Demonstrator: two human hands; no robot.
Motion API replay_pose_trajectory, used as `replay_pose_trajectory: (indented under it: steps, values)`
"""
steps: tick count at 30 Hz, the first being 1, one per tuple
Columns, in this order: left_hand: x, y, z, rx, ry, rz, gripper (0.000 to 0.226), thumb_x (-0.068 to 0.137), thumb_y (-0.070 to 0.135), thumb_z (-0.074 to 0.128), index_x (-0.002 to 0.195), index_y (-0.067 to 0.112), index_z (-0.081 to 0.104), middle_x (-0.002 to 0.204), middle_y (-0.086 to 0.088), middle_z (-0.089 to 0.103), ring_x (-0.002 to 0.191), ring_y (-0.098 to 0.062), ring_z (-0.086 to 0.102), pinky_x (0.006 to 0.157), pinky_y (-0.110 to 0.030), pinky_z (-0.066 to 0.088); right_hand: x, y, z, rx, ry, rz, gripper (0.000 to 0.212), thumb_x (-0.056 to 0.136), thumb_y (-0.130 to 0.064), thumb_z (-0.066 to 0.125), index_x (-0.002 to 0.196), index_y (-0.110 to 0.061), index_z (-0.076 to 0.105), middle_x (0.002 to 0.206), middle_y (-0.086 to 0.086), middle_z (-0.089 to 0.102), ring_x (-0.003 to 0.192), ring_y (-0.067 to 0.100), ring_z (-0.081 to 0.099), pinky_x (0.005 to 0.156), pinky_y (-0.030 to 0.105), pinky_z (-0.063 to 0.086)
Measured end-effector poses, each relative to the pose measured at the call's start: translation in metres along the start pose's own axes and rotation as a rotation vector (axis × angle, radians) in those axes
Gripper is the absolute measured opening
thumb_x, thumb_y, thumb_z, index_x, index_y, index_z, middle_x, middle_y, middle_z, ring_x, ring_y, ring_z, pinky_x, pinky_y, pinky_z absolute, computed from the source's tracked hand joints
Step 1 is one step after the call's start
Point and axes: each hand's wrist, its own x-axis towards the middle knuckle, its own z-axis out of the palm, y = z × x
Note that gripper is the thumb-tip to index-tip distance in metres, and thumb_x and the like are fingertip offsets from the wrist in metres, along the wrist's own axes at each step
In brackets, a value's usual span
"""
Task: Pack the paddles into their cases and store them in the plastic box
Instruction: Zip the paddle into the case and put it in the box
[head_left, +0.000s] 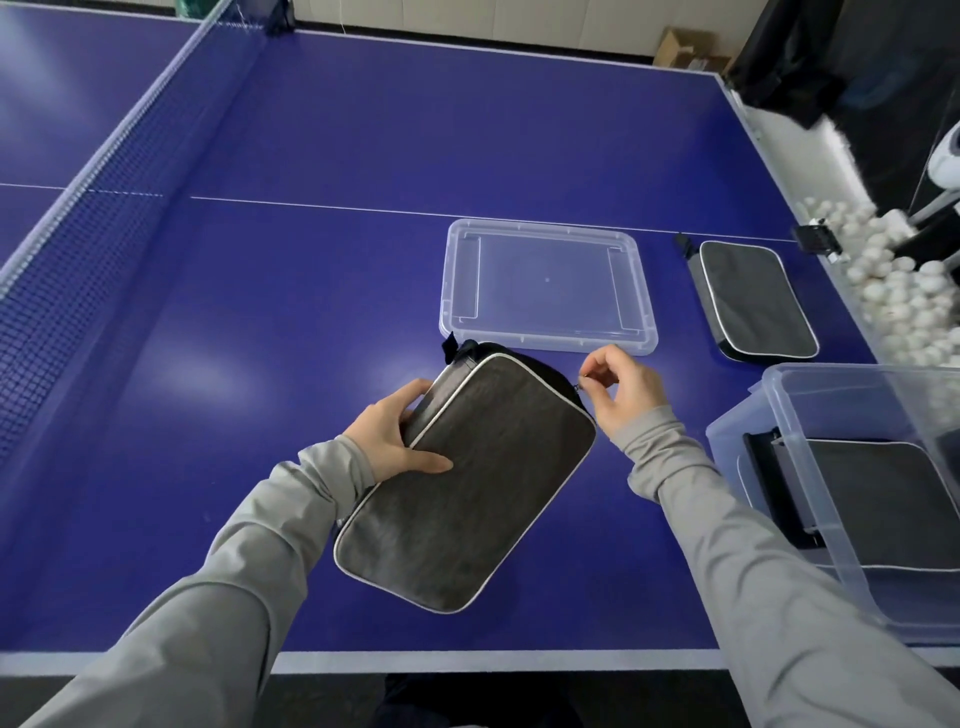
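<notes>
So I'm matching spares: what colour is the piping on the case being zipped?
White or pale grey piping on the dark grey case, seen in the head view.

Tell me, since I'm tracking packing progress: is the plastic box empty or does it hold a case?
Not empty. The plastic box holds one grey case lying flat on its bottom, seen through the clear wall.

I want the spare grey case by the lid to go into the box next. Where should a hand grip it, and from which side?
Judging by its pose, the case lies flat with a long edge facing the lid. Its strap end points away, its rounded end toward the box. Best come from above at the near end and pinch across the narrow width, thumb under one piped edge.
</notes>
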Motion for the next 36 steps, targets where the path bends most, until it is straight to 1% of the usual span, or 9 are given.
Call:
replay_pose_trajectory:
  steps: [7, 13, 17, 20, 24, 27, 29, 32, 36]
  values:
    - [0.010, 0.014, -0.008, 0.262, -0.090, 0.024, 0.074, 0.061, 0.026, 0.086, 0.122, 0.027, 0.045, 0.093, 0.000, 0.070, 0.085, -0.022, 0.065, 0.086, -0.035, 0.051, 0.009, -0.027, 0.002, 0.073, -0.005, -0.094, 0.002, 0.080, 0.004, 0.062, 0.081, 0.003, 0.060, 0.076, 0.001, 0.059, 0.068, 0.017, 0.053, 0.066, 0.010, 0.037]
    - [0.021, 0.026, -0.009, 0.477, -0.170, 0.036, 0.073, 0.061, 0.034, 0.084, 0.122, 0.029, 0.044, 0.093, 0.005, 0.067, 0.078, -0.017, 0.058, 0.080, -0.028, 0.047, 0.007, -0.035, 0.007, 0.074, -0.024, -0.145, 0.005, 0.078, 0.004, 0.064, 0.079, 0.001, 0.061, 0.075, -0.002, 0.058, 0.067, 0.015, 0.052, 0.067, -0.002, 0.037]
    - [0.026, 0.029, -0.009, 0.468, -0.221, 0.032, 0.072, 0.061, 0.031, 0.084, 0.122, 0.029, 0.045, 0.095, 0.005, 0.066, 0.080, -0.016, 0.058, 0.083, -0.031, 0.048, 0.007, -0.037, 0.008, 0.040, -0.036, -0.193, 0.006, 0.076, 0.007, 0.063, 0.079, 0.001, 0.061, 0.074, 0.002, 0.060, 0.068, 0.019, 0.054, 0.068, 0.004, 0.037]
    - [0.028, 0.028, -0.004, 0.473, -0.227, 0.045, 0.070, 0.060, 0.032, 0.084, 0.119, 0.031, 0.046, 0.090, 0.008, 0.065, 0.076, -0.014, 0.058, 0.080, -0.029, 0.048, 0.007, -0.040, 0.009, 0.003, -0.060, -0.252, 0.006, 0.077, 0.005, 0.063, 0.080, 0.001, 0.061, 0.078, 0.011, 0.064, 0.071, 0.023, 0.057, 0.070, 0.018, 0.043]
    - [0.026, 0.018, 0.001, 0.321, -0.158, -0.011, 0.072, 0.060, 0.029, 0.086, 0.119, 0.035, 0.045, 0.089, 0.008, 0.065, 0.079, -0.017, 0.060, 0.079, -0.025, 0.044, 0.010, -0.042, 0.010, 0.051, -0.057, -0.264, 0.008, 0.077, 0.001, 0.065, 0.084, -0.001, 0.061, 0.080, 0.009, 0.064, 0.074, 0.022, 0.058, 0.073, 0.033, 0.051]
    - [0.021, 0.010, 0.002, 0.029, -0.091, -0.031, 0.070, 0.053, 0.023, 0.087, 0.110, 0.034, 0.049, 0.096, -0.006, 0.070, 0.088, -0.026, 0.066, 0.085, -0.035, 0.052, 0.010, -0.038, 0.014, 0.106, -0.015, -0.183, 0.025, 0.079, -0.009, 0.069, 0.102, -0.007, 0.061, 0.092, 0.007, 0.064, 0.087, 0.019, 0.058, 0.082, 0.027, 0.046]
    - [0.015, 0.005, 0.000, -0.148, -0.019, -0.061, 0.068, 0.052, 0.018, 0.085, 0.110, 0.025, 0.052, 0.101, -0.014, 0.070, 0.091, -0.031, 0.067, 0.085, -0.042, 0.054, 0.005, -0.031, 0.017, 0.187, 0.030, -0.057, 0.040, 0.078, -0.013, 0.071, 0.115, -0.009, 0.056, 0.105, 0.005, 0.060, 0.098, 0.017, 0.056, 0.088, 0.024, 0.042]
    - [0.007, -0.007, -0.001, -0.425, 0.087, -0.112, 0.062, 0.051, 0.010, 0.082, 0.105, 0.020, 0.054, 0.091, -0.016, 0.070, 0.079, -0.030, 0.068, 0.074, -0.043, 0.058, -0.011, -0.016, 0.024, 0.349, 0.064, 0.200, 0.060, 0.077, -0.015, 0.073, 0.129, -0.012, 0.045, 0.121, 0.002, 0.050, 0.107, 0.014, 0.051, 0.094, 0.026, 0.040]
    - [-0.003, -0.020, 0.001, -0.684, 0.172, -0.147, 0.064, 0.053, 0.009, 0.078, 0.112, 0.014, 0.054, 0.079, -0.009, 0.073, 0.068, -0.026, 0.070, 0.060, -0.034, 0.059, -0.037, -0.005, 0.043, 0.631, -0.085, 0.554, 0.061, 0.080, -0.014, 0.070, 0.132, -0.015, 0.039, 0.113, 0.002, 0.053, 0.096, 0.013, 0.056, 0.088, 0.033, 0.048]
